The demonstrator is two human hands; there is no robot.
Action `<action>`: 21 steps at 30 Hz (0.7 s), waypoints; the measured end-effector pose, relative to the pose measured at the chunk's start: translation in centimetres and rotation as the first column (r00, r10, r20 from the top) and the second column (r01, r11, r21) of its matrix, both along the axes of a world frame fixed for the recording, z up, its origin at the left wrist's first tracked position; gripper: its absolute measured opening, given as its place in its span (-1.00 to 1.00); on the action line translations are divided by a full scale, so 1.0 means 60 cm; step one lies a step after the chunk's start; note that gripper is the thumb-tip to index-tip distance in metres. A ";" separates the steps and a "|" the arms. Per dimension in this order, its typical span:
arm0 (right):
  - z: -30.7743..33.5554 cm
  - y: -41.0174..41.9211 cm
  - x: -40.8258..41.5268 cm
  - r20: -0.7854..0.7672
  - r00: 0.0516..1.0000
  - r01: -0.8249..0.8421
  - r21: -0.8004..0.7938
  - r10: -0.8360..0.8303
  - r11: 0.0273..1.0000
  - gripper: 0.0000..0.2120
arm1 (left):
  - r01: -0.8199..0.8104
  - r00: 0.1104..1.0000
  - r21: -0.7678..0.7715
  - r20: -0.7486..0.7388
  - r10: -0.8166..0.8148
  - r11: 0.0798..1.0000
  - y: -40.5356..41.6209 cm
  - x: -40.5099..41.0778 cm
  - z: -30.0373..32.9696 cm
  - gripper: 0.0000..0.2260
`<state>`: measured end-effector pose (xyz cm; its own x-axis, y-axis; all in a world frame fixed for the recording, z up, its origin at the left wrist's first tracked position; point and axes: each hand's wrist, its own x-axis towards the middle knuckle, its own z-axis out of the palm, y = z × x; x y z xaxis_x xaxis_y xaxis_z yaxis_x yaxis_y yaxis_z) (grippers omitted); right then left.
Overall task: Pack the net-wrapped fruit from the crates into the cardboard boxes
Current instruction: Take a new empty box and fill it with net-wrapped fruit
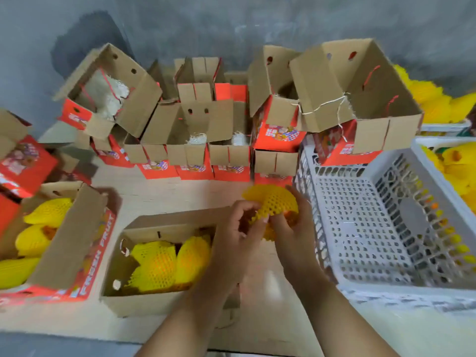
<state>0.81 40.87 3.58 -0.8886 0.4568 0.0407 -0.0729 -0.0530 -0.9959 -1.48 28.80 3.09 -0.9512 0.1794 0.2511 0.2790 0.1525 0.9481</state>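
Both my hands hold one fruit in yellow foam net (273, 202) above the table, just right of an open cardboard box (116, 302). My left hand (238, 228) pinches the net's lower edge. My right hand (293, 222) cups the fruit from the right, fingers curled round it. Inside that box lie two or three netted fruits (159, 264). A second box (69, 248) at the left holds several more netted fruits (38, 228).
A white plastic crate (360, 228) stands right of my hands with nothing in it. Beyond it, another crate (458, 171) holds yellow netted fruit. Several open red-and-brown boxes (195, 140) crowd the back of the table. More yellow netted fruit (438, 99) is piled at far right.
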 end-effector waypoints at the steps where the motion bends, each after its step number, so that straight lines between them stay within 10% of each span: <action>1: -0.004 -0.026 -0.002 0.012 0.999 -0.043 -0.017 0.043 0.999 -0.44 | 0.057 0.997 0.035 0.053 -0.059 0.998 -0.031 0.001 -0.002 -0.82; 5: -0.002 -0.104 -0.010 0.037 0.932 -0.336 -0.295 0.362 0.895 -0.40 | -0.067 0.863 0.251 0.500 -0.070 0.966 -0.131 -0.001 -0.002 -0.32; 7: 0.003 -0.140 -0.019 0.021 0.920 -0.335 -0.474 0.391 0.814 -0.56 | -0.055 0.895 0.094 0.446 0.007 0.994 -0.170 -0.008 -0.009 -0.49; 13: -0.016 -0.183 -0.022 0.147 0.986 -0.113 0.244 0.079 0.963 -0.51 | 0.030 0.947 -0.125 0.321 0.012 0.992 -0.302 -0.039 -0.017 -0.80; 15: -0.041 -0.181 -0.006 0.191 0.979 -0.177 0.595 0.076 0.784 -0.49 | 0.035 0.981 -0.460 0.184 0.057 0.887 -0.354 -0.042 -0.034 -0.83; 18: -0.091 -0.200 0.029 0.383 0.923 -0.359 0.893 -0.041 0.271 -0.54 | 0.124 0.988 -0.811 0.156 0.008 0.571 -0.386 -0.022 -0.073 -0.70; 21: -0.104 -0.200 0.032 0.432 0.883 -0.408 0.900 -0.184 0.155 -0.54 | -0.054 0.995 -0.844 0.000 0.101 0.534 -0.376 -0.006 -0.092 -0.69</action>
<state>2.71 28.84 -2.64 -0.9804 0.1950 0.0296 0.1891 0.9719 -0.1404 -1.87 6.22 -2.46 -0.9774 0.2110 -0.0164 0.1890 0.9053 0.3803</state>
